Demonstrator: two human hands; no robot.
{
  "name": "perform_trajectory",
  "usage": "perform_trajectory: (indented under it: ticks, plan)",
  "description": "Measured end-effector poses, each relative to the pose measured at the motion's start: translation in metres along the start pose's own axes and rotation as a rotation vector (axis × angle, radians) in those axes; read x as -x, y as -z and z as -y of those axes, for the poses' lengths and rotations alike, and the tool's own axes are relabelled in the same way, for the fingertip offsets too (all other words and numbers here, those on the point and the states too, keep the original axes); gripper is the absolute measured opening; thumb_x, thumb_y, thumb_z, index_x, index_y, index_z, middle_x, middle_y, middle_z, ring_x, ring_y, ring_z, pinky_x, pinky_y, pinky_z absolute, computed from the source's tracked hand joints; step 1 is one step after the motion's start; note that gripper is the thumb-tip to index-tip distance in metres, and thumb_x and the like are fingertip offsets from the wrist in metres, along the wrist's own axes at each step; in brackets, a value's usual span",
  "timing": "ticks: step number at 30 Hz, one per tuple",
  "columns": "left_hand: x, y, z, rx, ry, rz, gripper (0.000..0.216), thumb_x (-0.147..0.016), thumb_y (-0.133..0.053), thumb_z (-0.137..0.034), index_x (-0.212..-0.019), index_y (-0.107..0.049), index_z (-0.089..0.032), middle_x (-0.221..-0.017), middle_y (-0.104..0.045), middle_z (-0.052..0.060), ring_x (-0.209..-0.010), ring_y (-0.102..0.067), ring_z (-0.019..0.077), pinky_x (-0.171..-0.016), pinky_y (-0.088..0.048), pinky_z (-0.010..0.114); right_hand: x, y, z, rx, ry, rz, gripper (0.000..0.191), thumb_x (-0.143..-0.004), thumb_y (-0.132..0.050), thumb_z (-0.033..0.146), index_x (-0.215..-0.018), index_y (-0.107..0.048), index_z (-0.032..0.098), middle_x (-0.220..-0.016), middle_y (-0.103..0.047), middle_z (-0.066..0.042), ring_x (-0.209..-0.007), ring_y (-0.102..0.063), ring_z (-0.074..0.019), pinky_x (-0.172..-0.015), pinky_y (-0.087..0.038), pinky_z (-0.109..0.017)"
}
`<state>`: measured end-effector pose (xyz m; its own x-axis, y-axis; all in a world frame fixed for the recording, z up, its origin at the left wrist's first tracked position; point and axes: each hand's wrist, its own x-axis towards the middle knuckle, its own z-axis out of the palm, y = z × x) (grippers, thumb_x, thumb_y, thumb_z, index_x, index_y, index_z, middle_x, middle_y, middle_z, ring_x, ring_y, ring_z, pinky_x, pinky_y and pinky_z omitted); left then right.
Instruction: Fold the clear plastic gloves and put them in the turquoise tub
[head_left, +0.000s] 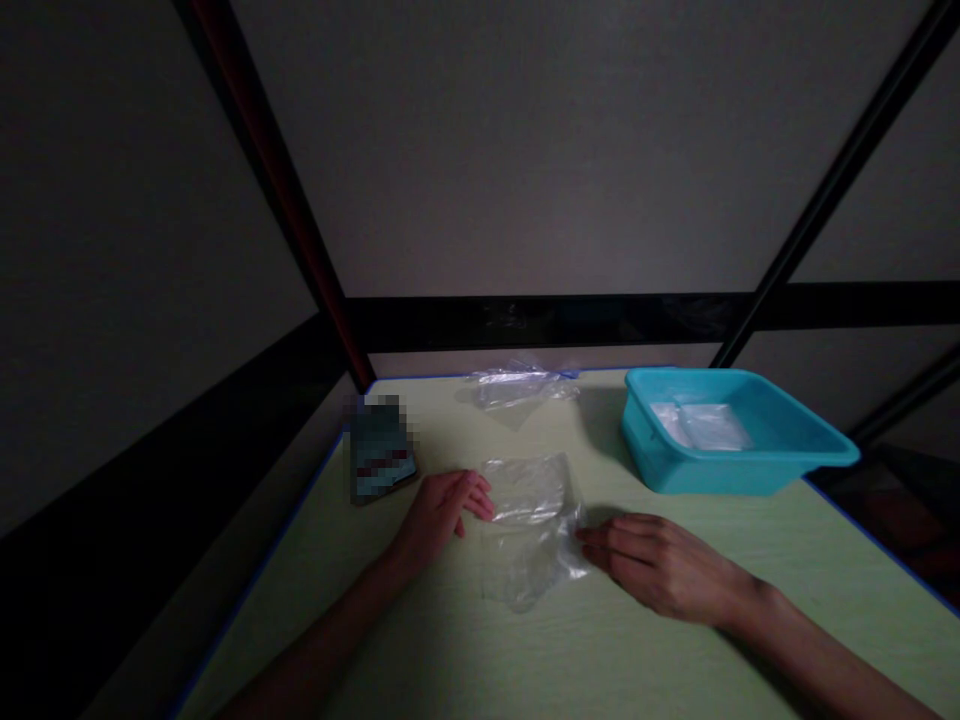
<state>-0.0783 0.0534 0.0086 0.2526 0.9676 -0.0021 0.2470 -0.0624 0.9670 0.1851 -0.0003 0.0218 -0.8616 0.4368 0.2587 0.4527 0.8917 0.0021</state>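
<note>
A clear plastic bag (525, 490) lies spread on the table in front of me, its lower right part crumpled. My left hand (450, 502) rests at the bag's left edge, fingers stretched out and slightly apart, the tips touching or almost touching the film. On the other side, my right hand (656, 562) has its fingers pressed together on the bag's wrinkled right edge. The thumb of that hand is mostly hidden.
A turquoise plastic basin (757, 472) with flat clear packets (709, 427) in it stands at the right. More crumpled clear plastic (521, 385) lies at the back of the pale green table (420, 640). A pixelated flat object (381, 450) is on the left, near the edge.
</note>
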Motion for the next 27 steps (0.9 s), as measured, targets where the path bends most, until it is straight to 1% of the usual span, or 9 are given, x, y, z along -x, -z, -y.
perform_trajectory:
  ticks: [4, 7, 10, 13, 16, 18, 22, 25, 27]
  plan:
    - [-0.001, 0.000, 0.002, 0.004, 0.003, 0.002, 0.036, -0.078, -0.038, -0.041, -0.071, -0.056, -0.011, -0.061, -0.065, 0.008, -0.054, -0.063, 0.0173, -0.033, -0.033, 0.016, 0.006, 0.000, 0.005, -0.052, -0.047, -0.061, 0.030, -0.087, -0.031, 0.009, -0.110, -0.050, 0.006, -0.105, -0.060, -0.012, -0.096, -0.055, -0.0154, -0.083, -0.047, -0.028]
    - [-0.002, 0.001, 0.003, 0.007, 0.006, 0.002, 0.036, -0.078, -0.037, -0.040, -0.071, -0.056, -0.011, -0.061, -0.065, 0.008, -0.053, -0.062, 0.0167, -0.033, -0.032, 0.016, 0.009, -0.002, 0.007, -0.063, -0.050, -0.115, 0.032, -0.086, -0.031, 0.010, -0.111, -0.048, 0.005, -0.106, -0.059, -0.013, -0.100, -0.052, -0.0167, -0.083, -0.047, -0.029]
    - [-0.003, 0.000, 0.002, 0.007, 0.009, -0.002, 0.035, -0.078, -0.037, -0.039, -0.071, -0.056, -0.011, -0.061, -0.065, 0.008, -0.053, -0.062, 0.0165, -0.033, -0.033, 0.016, 0.006, -0.005, 0.003, -0.023, -0.030, -0.154, 0.029, -0.086, -0.033, 0.010, -0.108, -0.051, 0.007, -0.101, -0.061, -0.011, -0.089, -0.056, -0.0165, -0.076, -0.049, -0.030]
    - [-0.002, 0.000, 0.000, 0.005, 0.009, -0.009, 0.035, -0.077, -0.038, -0.039, -0.071, -0.056, -0.011, -0.059, -0.065, 0.008, -0.052, -0.062, 0.0166, -0.032, -0.032, 0.016, -0.001, -0.009, -0.006, 0.030, -0.062, -0.168, 0.025, -0.087, -0.036, 0.014, -0.103, -0.055, 0.013, -0.097, -0.062, -0.009, -0.081, -0.056, -0.0168, -0.068, -0.049, -0.031]
    - [-0.001, -0.001, -0.001, 0.004, 0.010, -0.014, 0.035, -0.077, -0.038, -0.040, -0.071, -0.056, -0.011, -0.060, -0.065, 0.008, -0.053, -0.063, 0.0172, -0.031, -0.031, 0.016, -0.006, -0.012, -0.015, -0.002, -0.089, -0.157, 0.024, -0.088, -0.036, 0.018, -0.097, -0.058, 0.015, -0.102, -0.060, -0.009, -0.094, -0.053, -0.0189, -0.076, -0.046, -0.034]
    - [0.000, -0.001, -0.002, 0.003, 0.012, -0.018, 0.035, -0.077, -0.039, -0.041, -0.071, -0.056, -0.011, -0.061, -0.065, 0.009, -0.053, -0.063, 0.0180, -0.029, -0.029, 0.016, -0.007, -0.013, -0.020, -0.072, -0.104, -0.119, 0.024, -0.089, -0.035, 0.018, -0.099, -0.057, 0.014, -0.104, -0.059, -0.009, -0.098, -0.051, -0.0179, -0.082, -0.043, -0.033]
    - [0.001, -0.001, -0.004, 0.008, 0.012, -0.038, 0.034, -0.078, -0.040, -0.040, -0.068, -0.056, -0.012, -0.061, -0.066, 0.008, -0.052, -0.063, 0.0176, -0.028, -0.028, 0.016, -0.009, -0.011, -0.024, -0.245, -0.240, -0.057, 0.024, -0.089, -0.035, 0.022, -0.100, -0.054, 0.014, -0.093, -0.061, -0.008, -0.089, -0.054, -0.0162, -0.079, -0.043, -0.030]
    - [0.002, -0.001, -0.005, 0.019, 0.012, -0.056, 0.032, -0.078, -0.040, -0.039, -0.067, -0.056, -0.013, -0.059, -0.065, 0.006, -0.051, -0.063, 0.0173, -0.033, -0.035, 0.018, -0.016, -0.006, -0.026, -0.387, -0.392, -0.071, 0.021, -0.088, -0.036, 0.024, -0.088, -0.055, 0.015, -0.081, -0.060, -0.005, -0.074, -0.055, -0.0138, -0.067, -0.043, -0.025]
    - [0.001, 0.000, -0.005, 0.032, 0.007, -0.078, 0.031, -0.077, -0.041, -0.039, -0.070, -0.056, -0.013, -0.058, -0.065, 0.005, -0.050, -0.063, 0.0172, -0.038, -0.040, 0.021, -0.023, -0.003, -0.028, -0.445, -0.488, -0.079, 0.022, -0.087, -0.037, 0.025, -0.078, -0.053, 0.015, -0.070, -0.057, -0.002, -0.062, -0.052, -0.0118, -0.056, -0.040, -0.022]
